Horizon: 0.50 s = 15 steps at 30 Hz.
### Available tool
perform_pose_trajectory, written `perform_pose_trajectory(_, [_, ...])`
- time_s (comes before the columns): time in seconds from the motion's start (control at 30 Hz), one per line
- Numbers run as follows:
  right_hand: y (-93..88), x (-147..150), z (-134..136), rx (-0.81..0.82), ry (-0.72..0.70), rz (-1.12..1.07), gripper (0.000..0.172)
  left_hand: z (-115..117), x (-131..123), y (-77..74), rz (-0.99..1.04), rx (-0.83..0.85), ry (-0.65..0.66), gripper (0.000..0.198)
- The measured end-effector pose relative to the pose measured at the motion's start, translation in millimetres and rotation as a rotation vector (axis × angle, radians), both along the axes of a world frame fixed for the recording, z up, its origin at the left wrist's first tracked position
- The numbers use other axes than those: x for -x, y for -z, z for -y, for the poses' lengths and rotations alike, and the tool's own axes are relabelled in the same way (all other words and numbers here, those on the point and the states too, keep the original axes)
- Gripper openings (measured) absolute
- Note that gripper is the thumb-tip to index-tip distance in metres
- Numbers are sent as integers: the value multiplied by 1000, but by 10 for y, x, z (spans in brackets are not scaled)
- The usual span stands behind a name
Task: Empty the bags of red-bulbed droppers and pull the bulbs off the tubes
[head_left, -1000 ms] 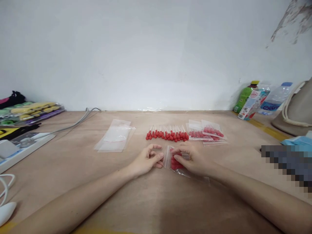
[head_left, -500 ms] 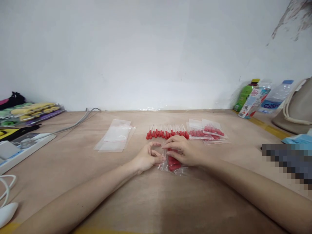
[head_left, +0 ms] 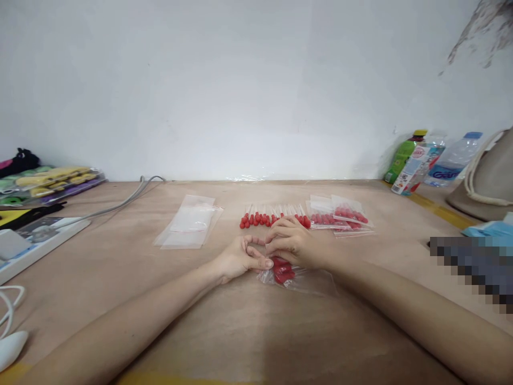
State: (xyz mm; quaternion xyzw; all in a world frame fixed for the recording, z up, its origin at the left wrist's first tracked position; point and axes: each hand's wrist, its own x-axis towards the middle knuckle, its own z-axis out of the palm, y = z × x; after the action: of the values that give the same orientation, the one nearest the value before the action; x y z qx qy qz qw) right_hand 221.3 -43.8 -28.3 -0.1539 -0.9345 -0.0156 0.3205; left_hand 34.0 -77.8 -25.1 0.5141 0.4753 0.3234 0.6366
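A clear zip bag (head_left: 306,280) with red-bulbed droppers (head_left: 284,271) in it lies on its side in front of me. My left hand (head_left: 242,259) is closed at the bag's left side, thumb on the plastic by the red bulbs. From the right, my right hand (head_left: 294,243) curls over the bag, its fingers closed at the upper edge and hiding part of it. Just beyond the hands is a row of glass droppers (head_left: 256,219) with red rubber bulbs facing me.
Flat zip bags (head_left: 188,222) are stacked at left. Filled bags (head_left: 350,214) of droppers lie at right. A power strip (head_left: 48,240) and a white mouse (head_left: 12,347) sit far left. Bottles (head_left: 452,160), a hat (head_left: 487,182) and a blurred dark object (head_left: 473,272) are at right.
The bag has turned, its clear end now pointing right. My right hand has shifted slightly up and left over it; the left hand has stayed almost in place.
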Motion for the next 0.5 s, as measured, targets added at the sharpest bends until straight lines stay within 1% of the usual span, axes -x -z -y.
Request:
perform_pose_trajectory(0.1, [35,12,9,-62,4,-31,16,-12,10,13,5,-6,9,66])
perform_pose_trajectory(0.23, [64,26,22,-183,39,-47,17,-51,43,16,36,-2,5,67])
perform_pose_trajectory(0.37, [70,47,30,-302,80,-81,16,-86,69,-1,78,18,10,58])
perform_pose_trajectory(0.5, [81,68,36,-364,115,-77,16,-90,64,-13,73,76,4,46])
